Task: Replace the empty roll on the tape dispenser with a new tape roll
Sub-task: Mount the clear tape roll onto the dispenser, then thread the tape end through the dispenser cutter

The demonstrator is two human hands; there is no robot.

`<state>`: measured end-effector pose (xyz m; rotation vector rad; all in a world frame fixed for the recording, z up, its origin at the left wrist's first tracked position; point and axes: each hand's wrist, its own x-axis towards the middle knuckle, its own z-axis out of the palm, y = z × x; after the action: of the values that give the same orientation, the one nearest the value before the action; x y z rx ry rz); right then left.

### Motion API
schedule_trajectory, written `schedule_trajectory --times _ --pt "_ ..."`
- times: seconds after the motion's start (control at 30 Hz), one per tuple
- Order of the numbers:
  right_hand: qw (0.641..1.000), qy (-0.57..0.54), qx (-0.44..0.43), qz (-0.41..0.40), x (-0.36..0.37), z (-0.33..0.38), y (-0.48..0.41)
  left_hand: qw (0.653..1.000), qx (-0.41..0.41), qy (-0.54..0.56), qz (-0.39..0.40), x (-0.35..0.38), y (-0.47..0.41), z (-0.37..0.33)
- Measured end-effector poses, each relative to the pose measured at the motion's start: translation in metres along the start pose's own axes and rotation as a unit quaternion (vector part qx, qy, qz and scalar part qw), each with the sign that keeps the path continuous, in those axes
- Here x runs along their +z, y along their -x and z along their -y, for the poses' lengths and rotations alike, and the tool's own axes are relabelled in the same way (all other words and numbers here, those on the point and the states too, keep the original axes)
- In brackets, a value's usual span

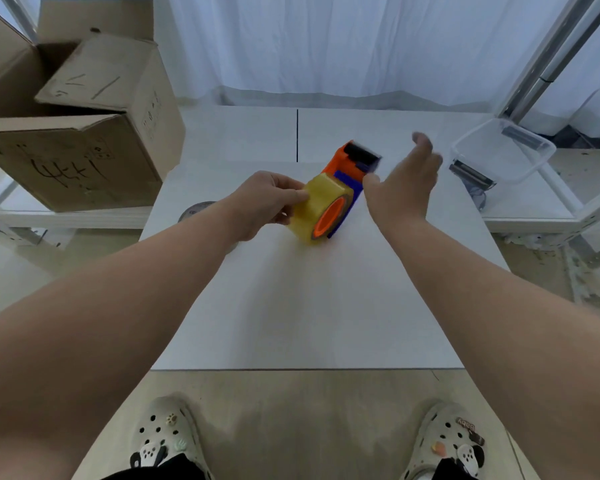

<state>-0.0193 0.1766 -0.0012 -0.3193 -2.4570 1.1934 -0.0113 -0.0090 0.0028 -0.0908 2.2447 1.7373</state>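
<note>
An orange and blue tape dispenser [352,161] lies on the white table [309,306], with a yellowish tape roll [321,197] sitting on its orange hub. My left hand [267,202] grips the roll from the left, fingers curled over its outer face. Just right of the dispenser my right hand [404,183] hovers with fingers spread and blurred, holding nothing. A grey ring that may be another roll [196,209] peeks out behind my left forearm at the table's left edge, mostly hidden.
A large open cardboard box [73,133] stands on a low shelf at the left. A clear plastic tub [503,150] sits at the right on another shelf, with metal parts by it. White curtains hang behind. My feet stand below the table's near edge.
</note>
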Motion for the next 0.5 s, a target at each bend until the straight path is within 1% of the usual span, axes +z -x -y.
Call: schedule_trajectory --times 0.03,0.07,0.1,0.13,0.17,0.2,0.23,0.37,0.5 --pt "0.996 0.020 -0.086 -0.016 -0.002 0.003 0.001 1.000 0.002 -0.011 -0.018 0.003 -0.001 -0.001" --pt "0.987 0.033 -0.157 0.014 -0.003 0.004 0.001 0.999 0.000 -0.014 -0.038 0.006 -0.002 -0.003" --pt "0.975 0.046 -0.203 0.083 -0.002 0.005 0.003 0.998 -0.002 -0.013 -0.057 0.007 -0.003 -0.004" --pt "0.958 0.069 -0.224 0.165 -0.001 0.004 0.006 0.997 -0.003 -0.012 -0.071 0.007 -0.004 -0.004" --pt "0.941 0.092 -0.224 0.238 0.000 0.003 0.009 0.997 -0.002 -0.019 -0.077 0.006 -0.005 -0.005" --pt "0.928 0.105 -0.211 0.289 0.001 0.001 0.011 0.997 -0.002 -0.029 -0.074 0.004 -0.005 -0.005" --pt "0.922 0.108 -0.196 0.315 0.001 0.000 0.012 0.997 0.000 -0.040 -0.062 0.000 -0.004 -0.005" --pt "0.927 0.081 -0.192 0.310 0.002 0.008 0.009 0.999 0.003 -0.034 -0.003 -0.005 -0.001 -0.006" --pt "0.928 0.049 -0.157 0.335 0.005 0.016 0.006 1.000 -0.012 -0.018 0.005 -0.003 0.000 -0.011"
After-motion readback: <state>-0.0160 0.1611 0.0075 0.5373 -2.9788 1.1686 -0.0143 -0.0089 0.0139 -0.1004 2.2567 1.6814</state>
